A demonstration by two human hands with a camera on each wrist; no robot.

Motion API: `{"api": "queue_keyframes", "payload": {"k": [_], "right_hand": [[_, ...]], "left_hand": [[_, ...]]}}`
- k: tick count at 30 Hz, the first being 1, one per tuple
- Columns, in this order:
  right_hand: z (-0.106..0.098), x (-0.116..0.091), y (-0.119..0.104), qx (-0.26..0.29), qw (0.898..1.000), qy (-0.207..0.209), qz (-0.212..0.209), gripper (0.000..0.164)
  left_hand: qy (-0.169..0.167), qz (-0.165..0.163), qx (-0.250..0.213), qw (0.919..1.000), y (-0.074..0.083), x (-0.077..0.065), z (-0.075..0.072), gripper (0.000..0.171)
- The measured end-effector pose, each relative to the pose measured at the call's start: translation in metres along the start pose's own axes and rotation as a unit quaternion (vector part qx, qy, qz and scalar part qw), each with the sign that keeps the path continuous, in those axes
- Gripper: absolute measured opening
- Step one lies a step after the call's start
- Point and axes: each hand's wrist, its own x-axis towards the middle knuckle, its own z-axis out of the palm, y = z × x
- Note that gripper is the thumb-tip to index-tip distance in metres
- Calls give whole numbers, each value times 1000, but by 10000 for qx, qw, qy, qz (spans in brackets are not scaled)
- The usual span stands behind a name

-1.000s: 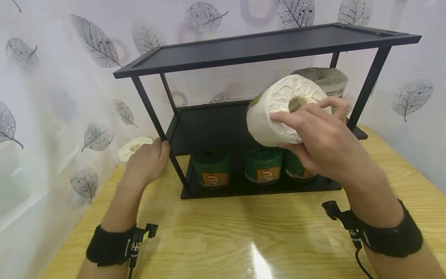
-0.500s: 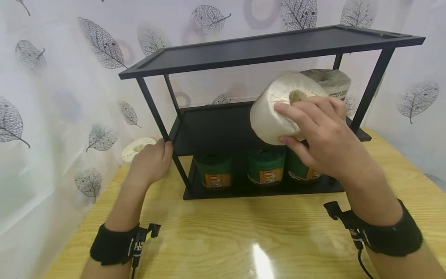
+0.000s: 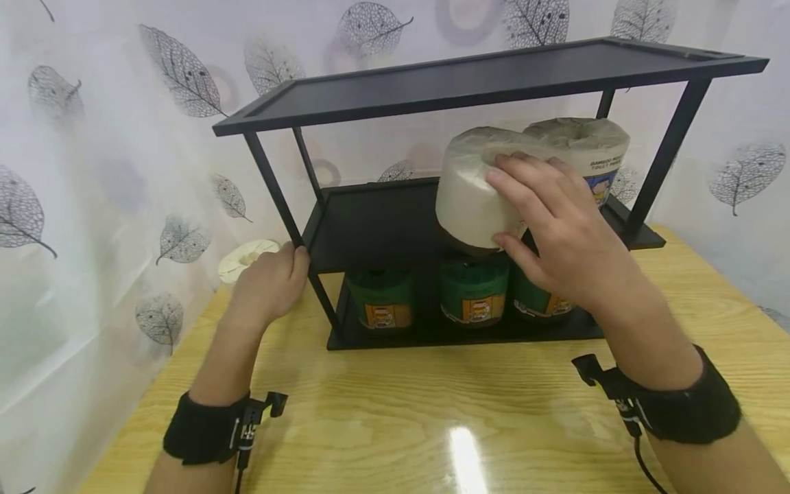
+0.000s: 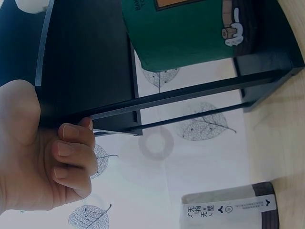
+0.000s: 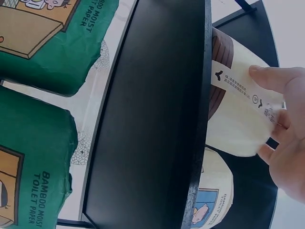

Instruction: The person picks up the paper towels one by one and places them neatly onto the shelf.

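My right hand (image 3: 558,226) grips a cream wrapped toilet paper roll (image 3: 472,185) over the middle shelf, fingers on its top and thumb on its side. The roll stands nearly upright; in the right wrist view a printed label strip (image 5: 243,90) runs down its wrapper. Beside it, further right on that shelf, stands another toilet paper roll (image 3: 592,147) with a blue picture. At the left end of the black rack (image 3: 395,226), my left hand (image 3: 268,285) holds the middle shelf's corner by the post. Its curled fingers (image 4: 74,157) show in the left wrist view.
Several green-wrapped toilet paper rolls (image 3: 475,295) stand on the bottom shelf. Outside the rack, behind my left hand, is a pale roll (image 3: 243,259) on the wooden table (image 3: 382,412). A leaf-patterned curtain (image 3: 111,171) hangs behind.
The roll in my right hand has turned from tilted, hole facing me, to nearly upright, and has come lower at the shelf. My left hand keeps its hold on the rack.
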Motion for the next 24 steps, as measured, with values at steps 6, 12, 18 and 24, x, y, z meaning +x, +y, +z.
{"api": "queue_keyframes", "payload": {"k": [6,12,18,24], "right_hand": [[3,-2,2,-213,9986,-467,99,72],[4,-3,2,-177,9984,-484,222,61],[5,-3,1,-207,9979,-549,275,59],[8,-4,3,-269,9963,-727,360,60]], "left_hand": [[-32,-22,11,10000,1,1,0,63],[-21,-32,8,10000,1,0,0,63],[-37,-43,-4,10000,1,0,0,64],[-37,-35,-5,10000,1,0,1,64]]}}
